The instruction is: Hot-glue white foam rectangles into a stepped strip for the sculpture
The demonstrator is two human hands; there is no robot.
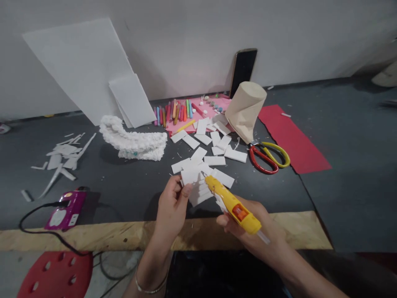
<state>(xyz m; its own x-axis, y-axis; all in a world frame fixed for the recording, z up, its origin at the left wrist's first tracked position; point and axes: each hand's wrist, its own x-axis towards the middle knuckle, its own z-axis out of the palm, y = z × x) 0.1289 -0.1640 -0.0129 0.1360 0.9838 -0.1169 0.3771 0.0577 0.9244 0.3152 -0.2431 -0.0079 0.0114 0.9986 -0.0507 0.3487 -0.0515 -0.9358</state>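
In my right hand (254, 219) is a yellow hot glue gun (231, 198), a clear glue stick jutting from its back end. Its nozzle points left, at or very near a white piece (190, 176) pinched between the thumb and fingers of my left hand (173, 203). Just below that piece, overlapping white strips (201, 192) form a stepped layer; whether they are joined to it I cannot tell. Beyond my hands lie several loose white rectangles (214, 160), flat on the dark table (130, 194).
Scissors (269, 157) with red and yellow handles lie right, beside a beige cone-like form (246, 107) and red sheet (294, 140). A bumpy white curved model (133, 140), crayons (176, 111) and a phone (243, 68) stand behind. A purple corded box (66, 211) sits left.
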